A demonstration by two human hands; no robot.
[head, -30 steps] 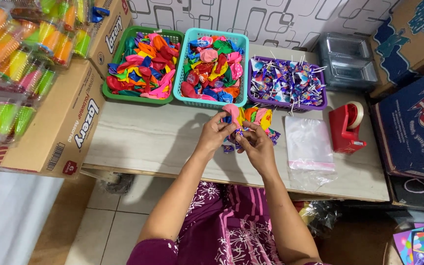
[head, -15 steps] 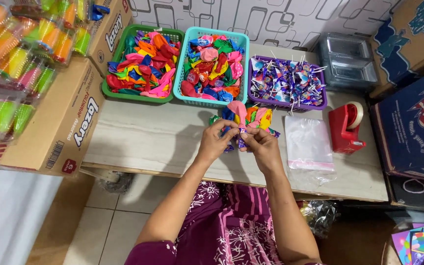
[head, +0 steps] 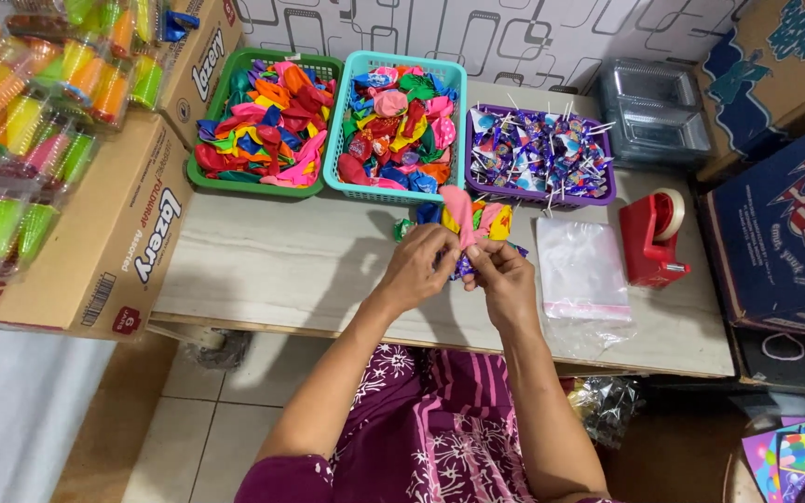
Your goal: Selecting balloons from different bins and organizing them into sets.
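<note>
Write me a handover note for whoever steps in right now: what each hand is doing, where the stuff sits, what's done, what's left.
Left hand and right hand: both pinch a small bunch of balloons, pink, yellow and blue, just above the table.
Supplies: green basket and teal basket of loose balloons, purple basket of wrapped lollipops along the back.
Clear bags lie flat right of the hands; red tape dispenser beyond them.
Done: bunch gathered.
Left: it looks unbagged; no filled bag is visible.

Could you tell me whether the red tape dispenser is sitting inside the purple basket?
No, the red tape dispenser stands on the table, right of the purple basket.
</note>
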